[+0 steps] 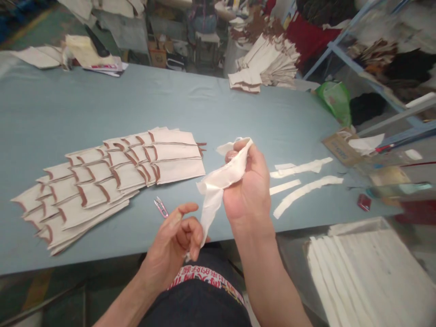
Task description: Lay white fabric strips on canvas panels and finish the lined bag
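Observation:
My right hand (247, 186) is closed around a white fabric strip (223, 175), which is folded over and drapes across the palm. The strip's lower part hangs toward me and passes behind the curled fingers of my left hand (179, 234). That hand grips the low end loosely, its index finger stretched out above. Just left of it on the table lies a pair of pink-handled thread snips (161, 207). Several loose white strips (306, 188) lie to the right of my right hand. Overlapping rows of cream fabric pieces (126, 168) with brown edges spread out on the left.
The blue-green table (190, 104) bears a pile of cream pieces (262, 63) at its far edge. A cardboard box (340, 147), a green bag (335, 97) and a small red object (364, 202) are on the right. White strips fill a bin (383, 220) at lower right. Someone sits beyond the table.

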Action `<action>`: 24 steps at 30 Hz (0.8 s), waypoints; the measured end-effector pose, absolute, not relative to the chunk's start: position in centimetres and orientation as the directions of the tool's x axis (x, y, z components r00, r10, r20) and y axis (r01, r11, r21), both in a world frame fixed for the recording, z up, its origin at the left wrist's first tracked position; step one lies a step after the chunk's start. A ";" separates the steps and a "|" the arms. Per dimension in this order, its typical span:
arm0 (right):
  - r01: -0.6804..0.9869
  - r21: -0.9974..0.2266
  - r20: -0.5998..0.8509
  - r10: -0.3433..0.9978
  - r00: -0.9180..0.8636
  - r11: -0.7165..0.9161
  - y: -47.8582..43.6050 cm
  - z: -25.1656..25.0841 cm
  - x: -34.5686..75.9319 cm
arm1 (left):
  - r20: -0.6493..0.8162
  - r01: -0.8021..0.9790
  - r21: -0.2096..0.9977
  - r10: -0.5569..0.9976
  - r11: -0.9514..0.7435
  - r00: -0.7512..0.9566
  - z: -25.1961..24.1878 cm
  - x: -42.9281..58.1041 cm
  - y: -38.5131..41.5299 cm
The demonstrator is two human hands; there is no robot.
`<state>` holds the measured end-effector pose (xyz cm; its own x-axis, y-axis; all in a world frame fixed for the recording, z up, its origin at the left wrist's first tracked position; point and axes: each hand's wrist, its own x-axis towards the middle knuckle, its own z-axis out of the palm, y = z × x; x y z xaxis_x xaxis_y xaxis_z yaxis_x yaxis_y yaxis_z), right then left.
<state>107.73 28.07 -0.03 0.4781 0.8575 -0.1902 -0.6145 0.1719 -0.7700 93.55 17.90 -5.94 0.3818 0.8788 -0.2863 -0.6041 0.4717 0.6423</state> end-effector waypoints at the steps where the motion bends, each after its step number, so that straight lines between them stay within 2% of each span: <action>1: -0.619 -0.766 -0.184 0.866 0.466 0.171 28.1 0.2 107.5 | -0.303 -0.563 0.671 0.871 0.483 0.387 -6.1 93.8 18.5; 5: -0.609 -0.773 -0.179 0.860 0.477 0.177 27.9 1.5 106.5 | -0.206 -0.327 0.874 0.883 0.360 0.422 -6.2 94.1 20.3; 11: -0.652 -0.725 -0.219 0.824 0.523 0.221 27.6 2.6 105.6 | -0.028 -0.142 0.987 0.949 0.076 0.315 -4.8 94.5 20.5; 15: -0.648 -0.736 -0.265 0.799 0.540 0.195 27.5 2.2 105.6 | 0.074 -0.056 0.996 0.969 -0.062 0.235 -3.4 95.1 20.4; 24: -0.659 -0.733 -0.281 0.807 0.520 0.169 27.8 1.2 106.0 | 0.062 0.152 0.986 0.998 -0.065 0.027 -4.8 95.9 19.5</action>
